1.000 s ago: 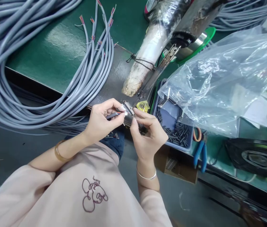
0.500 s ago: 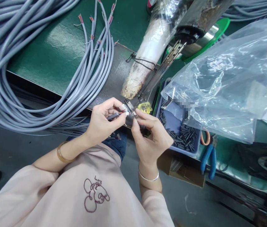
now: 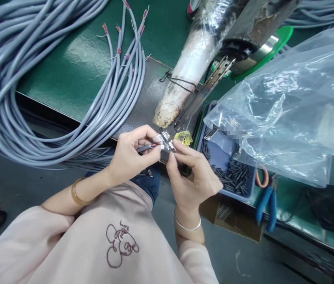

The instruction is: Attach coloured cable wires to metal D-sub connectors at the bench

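Observation:
My left hand pinches the stripped end of a grey cable, whose thin coloured wires reach a small metal connector. Thumb and fingers of my right hand are closed on the connector's other side. Just above, the dark tip of a fixed soldering iron with a perforated metal barrel comes down to the connector. Whether it touches the pins is too small to tell. A crumpled yellow piece lies right behind my right fingertips.
Coiled grey cables cover the left of the green bench. A wrapped white tube stands beside the iron. At right are a blue tray of small black parts, a clear plastic bag, blue-handled pliers and a green-rimmed spool.
The whole view has shifted a little, so things sit slightly farther right and lower. Both hands keep their hold on cable and connector, with the connector still at the iron's tip.

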`<move>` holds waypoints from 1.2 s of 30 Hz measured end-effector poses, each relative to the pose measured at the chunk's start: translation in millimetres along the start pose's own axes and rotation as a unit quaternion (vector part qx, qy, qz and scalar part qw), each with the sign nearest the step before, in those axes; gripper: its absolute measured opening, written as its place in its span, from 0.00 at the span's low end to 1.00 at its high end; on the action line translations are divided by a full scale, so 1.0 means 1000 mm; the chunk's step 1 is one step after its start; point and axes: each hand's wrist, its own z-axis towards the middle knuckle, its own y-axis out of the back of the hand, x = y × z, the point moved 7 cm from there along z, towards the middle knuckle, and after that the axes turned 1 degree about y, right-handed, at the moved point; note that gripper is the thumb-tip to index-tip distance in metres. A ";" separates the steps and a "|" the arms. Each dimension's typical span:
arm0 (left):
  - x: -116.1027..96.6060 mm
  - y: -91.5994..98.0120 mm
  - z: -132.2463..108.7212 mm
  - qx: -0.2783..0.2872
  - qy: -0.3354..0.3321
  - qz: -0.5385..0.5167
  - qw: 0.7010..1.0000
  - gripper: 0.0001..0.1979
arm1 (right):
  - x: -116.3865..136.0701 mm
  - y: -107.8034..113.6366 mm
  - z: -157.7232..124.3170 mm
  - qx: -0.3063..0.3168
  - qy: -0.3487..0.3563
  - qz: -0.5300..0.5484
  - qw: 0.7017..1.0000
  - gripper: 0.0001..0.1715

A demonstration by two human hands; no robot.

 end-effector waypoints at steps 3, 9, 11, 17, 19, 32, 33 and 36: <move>0.008 -0.001 -0.003 0.010 0.016 0.004 1.000 0.03 | 0.001 -0.001 -0.003 0.012 0.028 -0.016 0.999 0.09; 0.010 -0.001 -0.008 0.041 0.017 0.033 0.998 0.02 | 0.006 0.000 -0.006 0.003 0.076 -0.052 0.996 0.10; 0.008 0.001 -0.010 0.053 0.017 0.030 0.998 0.01 | 0.008 0.001 -0.006 -0.007 0.079 -0.048 0.996 0.10; 0.015 0.007 -0.020 0.078 0.091 -0.082 0.989 0.05 | -0.003 0.003 -0.009 -0.027 -0.032 0.010 0.999 0.09; 0.017 0.007 -0.022 0.079 0.097 -0.097 0.987 0.06 | -0.007 0.001 -0.011 -0.024 -0.065 0.043 0.997 0.08; -0.007 0.010 -0.012 -0.022 -0.104 0.097 0.990 0.04 | 0.006 -0.004 -0.003 -0.013 0.020 -0.023 0.999 0.10; -0.009 0.010 -0.011 -0.024 -0.112 0.108 0.988 0.04 | 0.005 -0.004 -0.003 -0.013 0.019 -0.024 0.999 0.10; -0.013 0.008 -0.011 -0.026 -0.143 0.141 0.979 0.05 | 0.003 -0.005 -0.002 -0.017 0.016 -0.022 0.999 0.10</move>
